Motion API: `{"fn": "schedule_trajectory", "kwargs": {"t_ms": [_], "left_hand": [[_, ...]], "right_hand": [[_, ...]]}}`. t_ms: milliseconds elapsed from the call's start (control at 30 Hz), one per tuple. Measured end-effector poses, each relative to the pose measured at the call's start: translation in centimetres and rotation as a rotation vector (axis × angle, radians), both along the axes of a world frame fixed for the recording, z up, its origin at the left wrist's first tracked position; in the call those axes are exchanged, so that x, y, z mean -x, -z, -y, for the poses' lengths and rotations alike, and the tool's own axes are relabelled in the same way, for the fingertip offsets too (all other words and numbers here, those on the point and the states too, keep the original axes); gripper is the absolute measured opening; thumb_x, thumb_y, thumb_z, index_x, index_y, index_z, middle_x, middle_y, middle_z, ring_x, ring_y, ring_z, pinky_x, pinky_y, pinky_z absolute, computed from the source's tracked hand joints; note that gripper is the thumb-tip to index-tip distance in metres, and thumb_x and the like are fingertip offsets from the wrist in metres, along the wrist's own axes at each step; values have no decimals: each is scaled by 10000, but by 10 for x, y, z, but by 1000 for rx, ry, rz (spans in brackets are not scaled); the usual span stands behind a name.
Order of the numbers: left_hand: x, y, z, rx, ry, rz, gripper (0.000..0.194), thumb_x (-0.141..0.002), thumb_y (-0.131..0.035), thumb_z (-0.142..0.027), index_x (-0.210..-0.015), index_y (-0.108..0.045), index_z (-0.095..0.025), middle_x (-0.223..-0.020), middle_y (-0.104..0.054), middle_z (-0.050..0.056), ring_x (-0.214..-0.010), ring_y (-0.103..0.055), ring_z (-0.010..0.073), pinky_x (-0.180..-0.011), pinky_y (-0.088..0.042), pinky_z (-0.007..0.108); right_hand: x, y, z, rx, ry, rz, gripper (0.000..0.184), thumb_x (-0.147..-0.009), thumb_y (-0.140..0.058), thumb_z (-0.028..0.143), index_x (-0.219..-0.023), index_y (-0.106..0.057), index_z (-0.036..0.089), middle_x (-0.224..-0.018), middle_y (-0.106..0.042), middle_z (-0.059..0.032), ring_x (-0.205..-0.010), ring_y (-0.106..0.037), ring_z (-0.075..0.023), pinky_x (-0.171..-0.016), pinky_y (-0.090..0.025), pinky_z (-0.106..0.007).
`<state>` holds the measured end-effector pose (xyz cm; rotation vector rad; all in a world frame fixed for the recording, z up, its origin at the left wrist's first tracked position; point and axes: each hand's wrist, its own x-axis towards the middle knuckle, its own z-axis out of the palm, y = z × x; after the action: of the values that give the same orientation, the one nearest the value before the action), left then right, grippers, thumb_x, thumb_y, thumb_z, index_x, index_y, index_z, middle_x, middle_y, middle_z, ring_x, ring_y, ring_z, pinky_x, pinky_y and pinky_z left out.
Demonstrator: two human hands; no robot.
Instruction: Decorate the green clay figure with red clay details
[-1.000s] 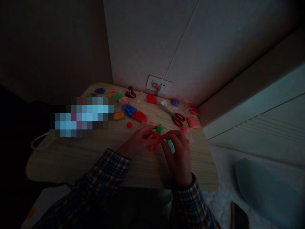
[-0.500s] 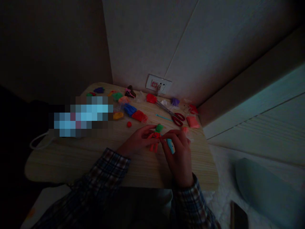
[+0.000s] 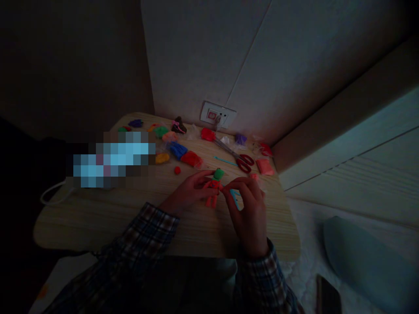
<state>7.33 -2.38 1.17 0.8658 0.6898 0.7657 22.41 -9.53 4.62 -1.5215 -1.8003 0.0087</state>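
Note:
A small clay figure with a green head and a red body with arms and legs is held upright just over the table. My left hand grips it from the left, fingers behind and thumb across its front. From the right, my right hand pinches at the figure's arm with thumb and forefinger. Partly behind my right hand lies a light-blue tool. A small red clay ball rests on the table beyond my left hand.
On the wooden table lie scissors with red handles, a thin blue stick, and several clay packets, among them a blue one and a pink one. A blurred-out bright object stands left. A wall socket is behind.
My right hand has shifted slightly to the right, still pinching at the figure's arm. More of the red body shows between my hands. My left hand stays nearly in place.

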Motion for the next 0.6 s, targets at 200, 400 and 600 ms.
{"fn": "schedule_trajectory", "kwargs": {"t_ms": [200, 400, 600], "left_hand": [[2, 0, 2, -16, 21, 27, 627, -608, -879, -246, -1180, -633, -172, -985, -748, 66, -995, -683, 239, -871, -512, 336], [1, 0, 1, -35, 58, 50, 556, -639, -851, -214, -1155, -648, -172, -1003, -731, 60, -940, -688, 223, -864, -506, 343], [2, -1, 1, -42, 78, 93, 491, -636, -832, -180, -1097, -665, -166, -952, -718, 33, -879, -673, 200, -807, -522, 327]], "right_hand": [[-8, -3, -3, -10, 46, -165, 54, -893, -599, 207, -854, -623, 236, -907, -616, -38, -910, -580, -241, -832, -413, -415], [-15, -2, -4, 16, 76, -343, 61, -875, -608, 232, -814, -610, 222, -816, -648, -15, -827, -599, -213, -787, -440, -369], [-23, 12, -9, 154, 86, -639, 106, -858, -649, 307, -834, -630, 205, -811, -668, -15, -779, -629, -190, -739, -474, -341]]}}
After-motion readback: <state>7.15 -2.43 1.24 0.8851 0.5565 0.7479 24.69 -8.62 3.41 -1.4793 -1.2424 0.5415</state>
